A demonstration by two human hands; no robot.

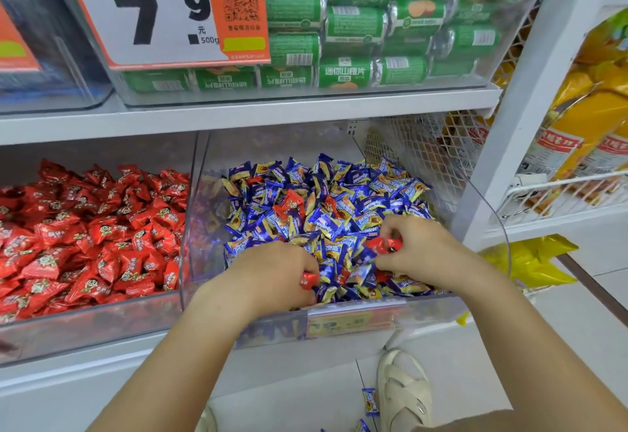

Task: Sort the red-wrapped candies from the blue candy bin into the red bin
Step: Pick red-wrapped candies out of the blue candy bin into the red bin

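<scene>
A clear bin of blue-wrapped candies [421, 305] stands on the lower shelf, right of a clear bin of red-wrapped candies [102, 322]. Both my hands are inside the blue bin near its front. My left hand [272, 275] grips a red candy [308, 280] in curled fingers. My right hand [418, 248] pinches a red candy [387, 244] at its fingertips. Other red candies [289, 205] lie among the blue ones further back.
A white shelf board [238, 115] hangs just above the bins, carrying a bin of green packets [356, 23] with a price sign [153, 10]. A white post [530, 98] and yellow bags [533, 261] stand at right. Blue candies [370, 401] and my sandalled foot [404, 394] are on the floor.
</scene>
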